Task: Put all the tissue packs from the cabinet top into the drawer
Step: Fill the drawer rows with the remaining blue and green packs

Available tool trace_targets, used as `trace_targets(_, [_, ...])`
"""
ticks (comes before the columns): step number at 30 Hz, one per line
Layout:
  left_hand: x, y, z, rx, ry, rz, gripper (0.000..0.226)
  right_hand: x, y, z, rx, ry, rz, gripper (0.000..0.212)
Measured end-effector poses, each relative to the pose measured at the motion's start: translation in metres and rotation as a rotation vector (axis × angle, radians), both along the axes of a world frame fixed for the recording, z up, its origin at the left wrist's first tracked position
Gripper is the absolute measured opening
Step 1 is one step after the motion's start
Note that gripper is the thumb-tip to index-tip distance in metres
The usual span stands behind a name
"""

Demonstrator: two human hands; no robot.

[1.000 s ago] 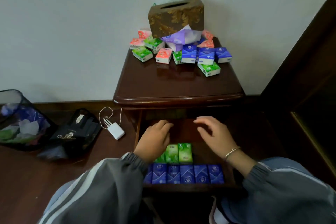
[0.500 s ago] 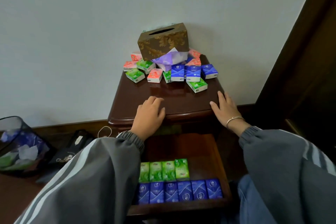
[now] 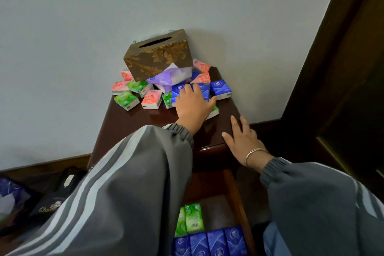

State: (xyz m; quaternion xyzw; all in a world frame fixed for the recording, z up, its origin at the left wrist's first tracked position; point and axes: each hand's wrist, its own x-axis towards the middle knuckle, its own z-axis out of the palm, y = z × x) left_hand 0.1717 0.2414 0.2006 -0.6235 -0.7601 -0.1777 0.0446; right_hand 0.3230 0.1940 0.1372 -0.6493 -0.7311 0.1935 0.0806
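The dark wood cabinet top (image 3: 145, 124) stands against the wall, and below it the drawer (image 3: 239, 197) is pulled open toward the person. In the drawer a row of blue packs (image 3: 209, 242) stands along the near edge, with a few green packs (image 3: 192, 217) behind them and bare floor beyond. At the back of the cabinet top a brown patterned tissue box (image 3: 158, 56) sits tilted on the heap, above a crumpled purple wrapper (image 3: 168, 78). The left hand (image 3: 193, 106) is much the nearer to the work. Its fingers (image 3: 187, 88) are spread flat over two blue tissue packs (image 3: 200, 89) lying side by side directly under them, thumb wide, not yet closed round anything. The right hand (image 3: 242, 141) rests flat and relaxed on the front right corner, holding nothing. A third blue pack (image 3: 220, 89) lies just right of the left hand, and a green pack (image 3: 214, 112) peeks from under its palm. Pink and green packs (image 3: 135, 97) are scattered to the left.
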Motion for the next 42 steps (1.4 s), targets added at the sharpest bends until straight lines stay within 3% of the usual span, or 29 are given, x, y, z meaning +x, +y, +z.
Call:
trace_targets(3, [0.008,0.006,-0.006,-0.022,-0.010,0.065,0.057,0.000,-0.002,-0.002,0.034,-0.021,0.004,0.064])
trace_targets(9, [-0.013,-0.013,-0.007,0.239,-0.126,0.202,0.060,0.000,-0.003,-0.007,0.084,-0.005,0.021,0.064])
trace_targets(18, [-0.021,-0.008,-0.013,0.011,-0.225,0.309,0.063,0.000,-0.005,-0.002,0.068,0.011,0.024,0.063])
trace_targets(25, [-0.025,-0.020,-0.015,0.133,-0.387,0.243,0.057,-0.001,-0.006,-0.003,0.068,0.001,0.017,0.062])
trace_targets(30, [-0.047,-0.062,-0.010,0.269,-0.352,0.143,0.067,-0.001,-0.004,-0.005,0.068,0.020,0.004,0.062])
trace_targets(38, [-0.132,-0.126,-0.023,0.018,-0.354,0.409,0.070,0.000,-0.003,-0.007,0.048,0.057,-0.011,0.060])
trace_targets(42, [-0.141,-0.129,-0.029,0.011,-0.268,0.446,0.070,0.000,-0.003,-0.005,0.064,-0.008,-0.009,0.061])
